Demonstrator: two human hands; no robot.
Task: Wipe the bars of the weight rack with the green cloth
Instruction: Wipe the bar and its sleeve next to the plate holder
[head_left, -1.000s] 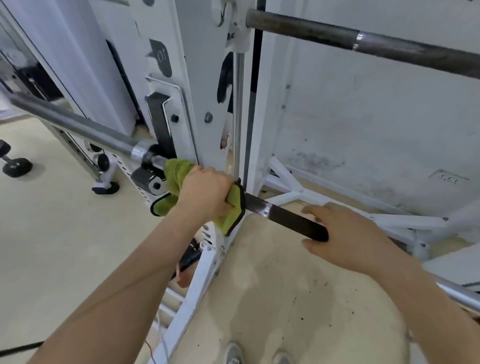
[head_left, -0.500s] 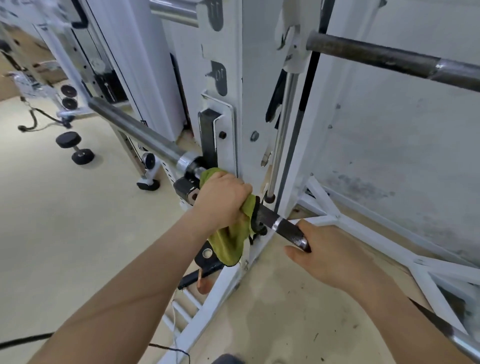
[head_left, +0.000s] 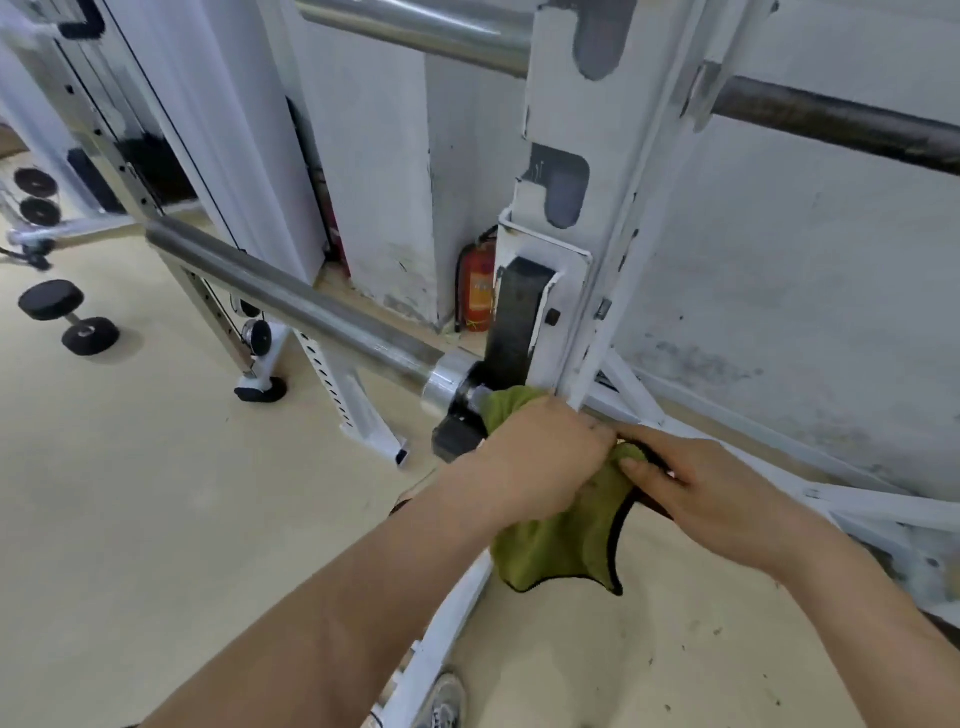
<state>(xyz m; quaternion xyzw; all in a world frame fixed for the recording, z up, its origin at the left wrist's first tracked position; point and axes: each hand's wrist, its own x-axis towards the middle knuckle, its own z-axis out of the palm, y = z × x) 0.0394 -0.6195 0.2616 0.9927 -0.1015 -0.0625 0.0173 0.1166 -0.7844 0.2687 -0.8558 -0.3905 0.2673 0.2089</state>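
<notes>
A steel barbell (head_left: 291, 296) lies across the white weight rack (head_left: 587, 218), passing through a holder on the upright. My left hand (head_left: 540, 457) grips the green cloth (head_left: 561, 545), which is wrapped round the bar just right of its silver collar. The cloth's black-edged corner hangs down below the bar. My right hand (head_left: 701, 493) holds the dark bar right beside the left hand, thumb touching the cloth. The bar under both hands is hidden. A second dark bar (head_left: 841, 124) runs higher up on the right.
A red fire extinguisher (head_left: 475, 291) stands on the floor behind the rack. A black dumbbell (head_left: 67, 317) lies at left near another white frame (head_left: 332, 384). White base struts (head_left: 831, 493) run along the wall at right. My shoe (head_left: 441, 701) shows at the bottom.
My right hand has slid left along the bar until it meets the left hand and the cloth. The view has swung left and closer to the rack upright.
</notes>
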